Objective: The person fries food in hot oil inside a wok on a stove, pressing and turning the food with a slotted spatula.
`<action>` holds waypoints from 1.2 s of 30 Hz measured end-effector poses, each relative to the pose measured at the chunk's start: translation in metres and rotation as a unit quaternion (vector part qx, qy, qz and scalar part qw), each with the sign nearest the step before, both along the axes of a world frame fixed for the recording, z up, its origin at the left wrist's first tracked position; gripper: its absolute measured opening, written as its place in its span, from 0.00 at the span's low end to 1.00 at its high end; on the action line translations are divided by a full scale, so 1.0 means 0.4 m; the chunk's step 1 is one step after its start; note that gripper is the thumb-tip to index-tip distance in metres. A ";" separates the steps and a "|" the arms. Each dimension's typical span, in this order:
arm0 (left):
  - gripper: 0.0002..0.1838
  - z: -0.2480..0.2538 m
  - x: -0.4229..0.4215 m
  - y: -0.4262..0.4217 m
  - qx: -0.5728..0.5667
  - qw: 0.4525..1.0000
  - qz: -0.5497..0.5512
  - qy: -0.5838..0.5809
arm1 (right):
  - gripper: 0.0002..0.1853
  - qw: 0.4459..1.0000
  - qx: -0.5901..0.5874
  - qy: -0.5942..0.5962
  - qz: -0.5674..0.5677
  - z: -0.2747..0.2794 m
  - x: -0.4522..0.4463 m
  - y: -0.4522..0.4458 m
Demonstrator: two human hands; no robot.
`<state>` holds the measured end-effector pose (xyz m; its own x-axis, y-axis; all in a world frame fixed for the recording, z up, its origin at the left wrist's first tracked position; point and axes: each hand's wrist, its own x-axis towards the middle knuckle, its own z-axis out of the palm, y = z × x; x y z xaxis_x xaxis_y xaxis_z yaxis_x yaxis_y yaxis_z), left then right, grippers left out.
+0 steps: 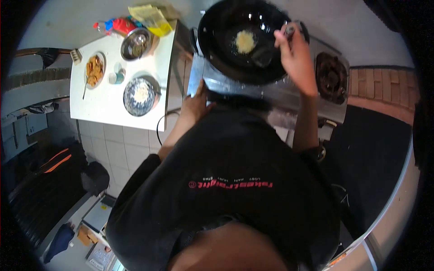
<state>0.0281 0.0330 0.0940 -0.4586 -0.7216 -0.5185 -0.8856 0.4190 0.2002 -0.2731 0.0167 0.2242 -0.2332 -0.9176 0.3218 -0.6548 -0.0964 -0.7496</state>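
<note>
A large black wok point(219, 56) sits on the steel gas stove point(226, 81), with a pale golden piece of food point(245, 42) frying in its middle. Over the wok's right side, my right hand point(296, 54) is closed around the handle of a spatula. The dark, blurred head of that spatula point(262, 58) is down in the wok, just right of the food. My left hand point(196, 105) rests at the stove's front left corner, fingers stretched out and holding nothing.
Left of the stove stands a white table point(106, 106) bearing a plate of fried food point(95, 70), a steel bowl point(135, 44), a bowl with white flour-like powder point(139, 96), a cup point(116, 78) and a yellow packet point(151, 20). A second burner point(331, 77) lies right of the wok.
</note>
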 end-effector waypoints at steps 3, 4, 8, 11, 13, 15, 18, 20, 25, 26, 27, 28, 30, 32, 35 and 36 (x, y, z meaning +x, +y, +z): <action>0.46 -0.031 0.000 -0.004 0.003 1.000 0.001 0.004 | 0.11 1.000 -0.003 0.004 0.002 -0.005 -0.011 0.005; 0.46 -0.019 -0.006 -0.005 0.011 1.000 0.006 -0.007 | 0.11 1.000 0.002 0.001 0.002 -0.001 -0.006 0.010; 0.46 -0.018 -0.003 -0.003 0.012 1.000 0.010 -0.003 | 0.11 1.000 0.000 0.005 -0.003 -0.001 0.005 0.012; 0.46 -0.022 -0.007 -0.003 0.000 1.000 0.005 0.014 | 0.14 0.999 -0.009 -0.029 -0.010 -0.008 -0.002 0.008; 0.38 -0.013 -0.020 -0.002 -0.059 0.998 -0.005 0.012 | 0.13 0.999 -0.007 -0.043 -0.024 -0.007 0.001 0.011; 0.32 0.022 -0.047 -0.020 -0.060 0.998 0.009 0.017 | 0.13 1.000 -0.001 -0.020 -0.020 -0.013 -0.005 0.010; 0.25 0.006 -0.062 -0.049 -0.052 0.994 0.055 0.078 | 0.12 0.999 0.037 -0.005 -0.017 0.001 -0.005 0.009; 0.24 -0.060 -0.057 -0.068 -0.048 0.986 0.087 0.138 | 0.12 0.999 0.018 -0.034 -0.012 0.004 -0.004 0.008; 0.26 -0.160 -0.050 -0.108 0.291 0.833 0.186 0.431 | 0.11 0.998 0.036 -0.052 -0.012 0.013 -0.006 0.007; 0.26 -0.186 -0.046 -0.107 0.330 0.789 0.254 0.452 | 0.11 0.998 0.033 -0.051 -0.012 0.010 -0.007 0.006; 0.26 -0.189 -0.052 -0.106 0.299 0.780 0.255 0.487 | 0.11 0.999 0.033 -0.033 -0.009 0.009 -0.008 0.004; 0.26 -0.191 -0.055 -0.107 0.298 0.780 0.254 0.489 | 0.11 0.999 0.034 -0.015 -0.005 0.007 -0.009 0.004; 0.26 -0.189 -0.057 -0.109 0.323 0.758 0.307 0.477 | 0.11 0.999 0.037 -0.039 -0.006 0.006 -0.009 0.004; 0.25 -0.186 -0.068 -0.110 0.317 0.758 0.322 0.470 | 0.11 0.997 0.040 -0.062 -0.031 0.010 -0.003 0.005; 0.27 -0.176 -0.083 -0.115 0.294 0.770 0.342 0.451 | 0.10 0.997 0.058 -0.041 -0.013 0.014 0.000 0.002; 0.26 -0.162 -0.086 -0.120 0.317 0.762 0.357 0.437 | 0.10 0.998 0.056 -0.039 -0.013 0.012 -0.002 0.002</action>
